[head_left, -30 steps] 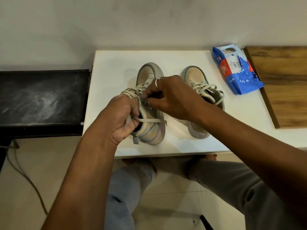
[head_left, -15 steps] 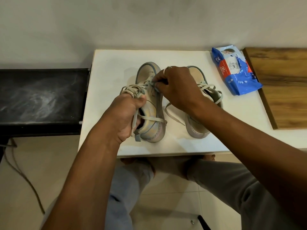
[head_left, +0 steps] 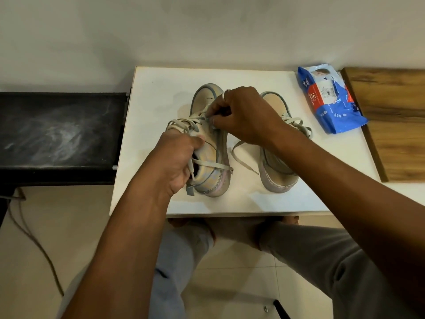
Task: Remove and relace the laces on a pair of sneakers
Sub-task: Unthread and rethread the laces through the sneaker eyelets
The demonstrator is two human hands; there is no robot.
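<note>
On the worktop (head_left: 158, 93), the left hand (head_left: 171, 162) keeps its grip clamped on one sneaker (head_left: 213, 155); the right hand (head_left: 243, 116) pinches its lace (head_left: 182, 125).

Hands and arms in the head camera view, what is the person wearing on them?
The left hand and right hand are ungloved. The left forearm and right forearm are bare, no sleeve in view. A thin pale ring sits on one right-hand finger. No watch or bracelet shows.
</note>
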